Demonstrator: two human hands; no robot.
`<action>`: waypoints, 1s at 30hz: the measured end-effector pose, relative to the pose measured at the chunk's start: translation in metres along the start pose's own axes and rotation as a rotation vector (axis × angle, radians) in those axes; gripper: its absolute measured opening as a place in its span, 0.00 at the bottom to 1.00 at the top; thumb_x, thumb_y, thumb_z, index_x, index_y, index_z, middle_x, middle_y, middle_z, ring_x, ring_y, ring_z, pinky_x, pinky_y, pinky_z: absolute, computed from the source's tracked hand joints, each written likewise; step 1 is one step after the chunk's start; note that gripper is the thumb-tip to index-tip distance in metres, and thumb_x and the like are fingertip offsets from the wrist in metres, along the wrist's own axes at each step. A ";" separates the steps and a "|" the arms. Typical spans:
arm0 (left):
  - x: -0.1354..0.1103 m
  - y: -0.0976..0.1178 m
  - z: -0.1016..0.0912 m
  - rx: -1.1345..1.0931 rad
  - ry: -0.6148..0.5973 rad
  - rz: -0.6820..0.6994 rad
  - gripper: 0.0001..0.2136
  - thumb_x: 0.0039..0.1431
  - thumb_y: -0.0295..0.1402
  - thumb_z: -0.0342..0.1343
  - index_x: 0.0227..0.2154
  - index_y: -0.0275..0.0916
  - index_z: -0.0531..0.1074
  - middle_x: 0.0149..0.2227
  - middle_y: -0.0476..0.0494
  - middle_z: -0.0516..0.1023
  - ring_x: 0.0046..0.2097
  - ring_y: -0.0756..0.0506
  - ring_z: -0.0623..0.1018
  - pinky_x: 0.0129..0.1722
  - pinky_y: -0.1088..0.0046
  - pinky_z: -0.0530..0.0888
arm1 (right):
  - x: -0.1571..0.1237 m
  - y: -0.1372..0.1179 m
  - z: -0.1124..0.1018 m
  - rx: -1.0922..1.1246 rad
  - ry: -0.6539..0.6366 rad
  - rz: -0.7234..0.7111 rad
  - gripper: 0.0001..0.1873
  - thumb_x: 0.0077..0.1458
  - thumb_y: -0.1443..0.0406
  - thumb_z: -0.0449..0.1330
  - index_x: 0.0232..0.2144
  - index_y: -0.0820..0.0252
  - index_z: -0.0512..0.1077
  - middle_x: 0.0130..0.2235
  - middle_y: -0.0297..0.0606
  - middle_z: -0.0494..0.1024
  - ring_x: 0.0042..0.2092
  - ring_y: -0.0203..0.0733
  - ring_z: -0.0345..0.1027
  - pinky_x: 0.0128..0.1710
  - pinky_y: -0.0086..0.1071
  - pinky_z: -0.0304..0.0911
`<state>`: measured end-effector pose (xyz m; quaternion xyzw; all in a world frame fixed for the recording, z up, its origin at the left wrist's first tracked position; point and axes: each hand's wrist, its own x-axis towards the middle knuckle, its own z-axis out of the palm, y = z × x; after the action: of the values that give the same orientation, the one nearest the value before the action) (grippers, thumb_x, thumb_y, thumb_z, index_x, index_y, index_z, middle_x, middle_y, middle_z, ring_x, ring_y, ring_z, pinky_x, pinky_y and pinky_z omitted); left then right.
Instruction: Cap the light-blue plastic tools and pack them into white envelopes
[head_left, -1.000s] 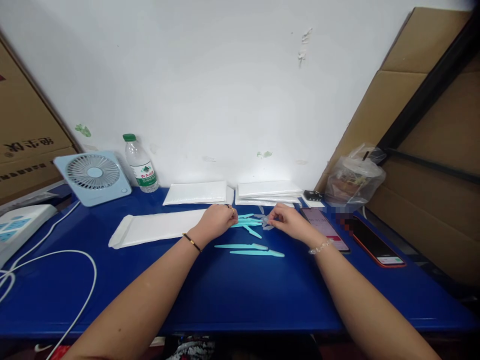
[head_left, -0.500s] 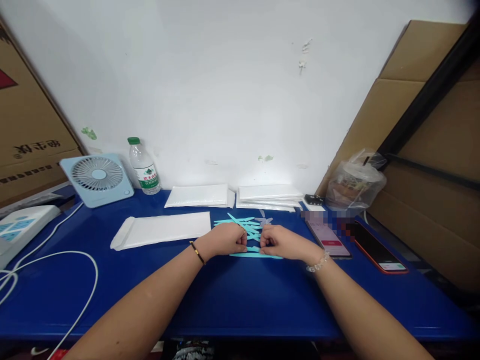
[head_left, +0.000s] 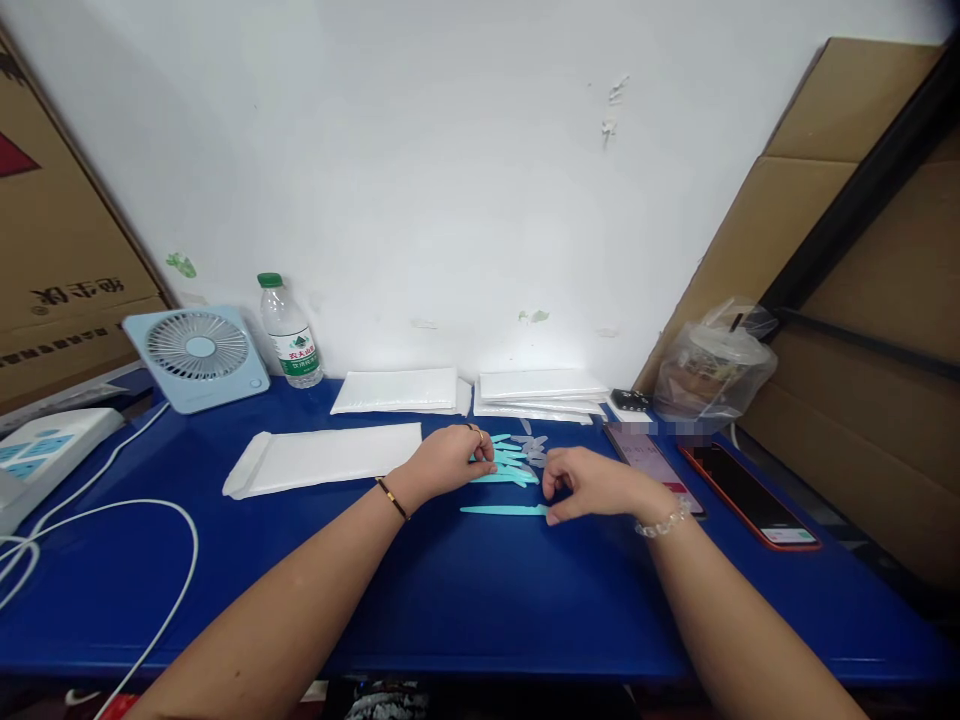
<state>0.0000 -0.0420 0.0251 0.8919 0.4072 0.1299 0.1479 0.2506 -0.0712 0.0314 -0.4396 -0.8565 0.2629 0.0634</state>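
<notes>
Slim teal plastic sticks (head_left: 511,462), shaped like eyebrow razors, lie in an overlapping pile on the blue table. My left hand (head_left: 456,457) is at the pile's left side, thumb and forefinger pinched together against it; what sits between the fingertips is hidden. One more teal stick (head_left: 499,510) lies crosswise in front of the pile. At its right end is my right hand (head_left: 592,483), the thumb touching the tip and the forefinger bent, with a gap between them. Small clear pieces (head_left: 534,447) lie loose behind the pile.
White padded envelopes (head_left: 540,385) are stacked along the wall, and a single envelope (head_left: 330,460) lies left. Two phones (head_left: 750,490) and a bagged drink cup (head_left: 712,365) occupy the right. A fan (head_left: 199,350), water bottle (head_left: 292,335) and white cable (head_left: 193,560) are left.
My left hand has moved back onto the pile, away from the front stick. The right hand has shifted right and its fingers have parted. A small stick between the hands is gone from there.
</notes>
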 end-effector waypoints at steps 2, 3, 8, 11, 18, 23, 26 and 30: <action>-0.004 0.009 -0.001 -0.013 -0.059 0.064 0.11 0.55 0.43 0.55 0.33 0.41 0.74 0.34 0.47 0.77 0.35 0.47 0.74 0.29 0.75 0.63 | -0.002 -0.006 0.003 -0.033 -0.070 -0.009 0.10 0.42 0.60 0.67 0.26 0.58 0.73 0.31 0.34 0.70 0.30 0.37 0.63 0.26 0.29 0.56; -0.005 0.013 -0.001 -0.018 -0.092 0.093 0.12 0.55 0.44 0.55 0.33 0.41 0.74 0.34 0.48 0.77 0.34 0.47 0.74 0.29 0.75 0.63 | -0.001 -0.008 0.004 -0.046 -0.075 -0.016 0.08 0.43 0.61 0.66 0.25 0.58 0.73 0.31 0.34 0.70 0.29 0.36 0.62 0.26 0.29 0.55; -0.010 0.025 0.002 0.057 -0.175 0.162 0.11 0.58 0.42 0.53 0.34 0.41 0.73 0.30 0.48 0.77 0.32 0.47 0.74 0.27 0.75 0.62 | 0.003 -0.017 0.006 -0.007 0.040 -0.059 0.04 0.50 0.66 0.61 0.26 0.59 0.69 0.29 0.34 0.69 0.29 0.35 0.61 0.27 0.28 0.54; -0.009 0.022 0.000 0.105 -0.147 0.117 0.11 0.62 0.37 0.48 0.28 0.39 0.70 0.26 0.47 0.75 0.29 0.48 0.73 0.27 0.74 0.62 | 0.003 -0.016 0.004 0.122 0.101 -0.031 0.06 0.54 0.62 0.58 0.28 0.59 0.68 0.26 0.32 0.70 0.27 0.34 0.60 0.26 0.27 0.54; -0.007 0.004 -0.019 -0.078 0.014 0.002 0.21 0.66 0.43 0.37 0.32 0.40 0.73 0.35 0.46 0.77 0.36 0.47 0.74 0.34 0.74 0.65 | 0.003 0.010 -0.007 0.314 0.440 0.090 0.13 0.55 0.56 0.57 0.34 0.60 0.71 0.27 0.34 0.72 0.26 0.34 0.63 0.26 0.28 0.58; -0.006 0.000 -0.015 -0.090 0.102 -0.043 0.17 0.65 0.43 0.39 0.33 0.40 0.70 0.33 0.47 0.75 0.35 0.46 0.72 0.33 0.74 0.66 | 0.008 0.013 -0.006 0.589 0.574 0.063 0.17 0.52 0.54 0.60 0.39 0.59 0.70 0.25 0.31 0.68 0.24 0.32 0.61 0.23 0.27 0.58; -0.004 -0.001 -0.012 -0.075 0.126 -0.055 0.16 0.64 0.43 0.40 0.32 0.41 0.69 0.32 0.47 0.73 0.34 0.47 0.71 0.33 0.74 0.65 | 0.011 0.011 -0.004 0.772 0.566 0.098 0.19 0.46 0.54 0.65 0.34 0.63 0.72 0.25 0.33 0.70 0.24 0.32 0.62 0.23 0.27 0.59; -0.004 -0.002 -0.013 -0.087 0.129 -0.036 0.15 0.65 0.42 0.40 0.32 0.41 0.68 0.32 0.47 0.73 0.35 0.47 0.71 0.34 0.74 0.66 | 0.015 0.011 0.000 0.931 0.528 0.099 0.19 0.46 0.53 0.65 0.32 0.64 0.73 0.27 0.36 0.74 0.25 0.34 0.67 0.24 0.29 0.62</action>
<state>-0.0082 -0.0414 0.0356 0.8669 0.4260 0.2020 0.1621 0.2496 -0.0544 0.0245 -0.4558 -0.5826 0.4982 0.4523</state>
